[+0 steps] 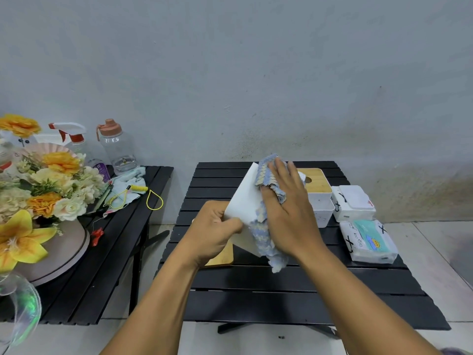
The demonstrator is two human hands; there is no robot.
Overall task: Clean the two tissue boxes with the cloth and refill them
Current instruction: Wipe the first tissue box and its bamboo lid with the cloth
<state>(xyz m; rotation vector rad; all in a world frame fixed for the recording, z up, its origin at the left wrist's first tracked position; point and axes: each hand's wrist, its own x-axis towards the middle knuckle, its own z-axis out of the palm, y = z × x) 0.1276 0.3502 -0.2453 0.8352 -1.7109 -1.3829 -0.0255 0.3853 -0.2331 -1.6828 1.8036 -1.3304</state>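
The left hand (215,226) gripped the lower corner of a white box (245,198), fingers curled round its edge, holding it tilted above the worktop (256,290). The right hand (289,208) lay flat with its fingers straight, pressing a blue-and-cream cloth (266,172) against the box's upturned face. The cloth's end hung below the wrist. A wooden lid (222,257) lay under the left hand. The second box (317,190), lidded, stood just behind the right hand, with two tissue packs (368,242) to its right.
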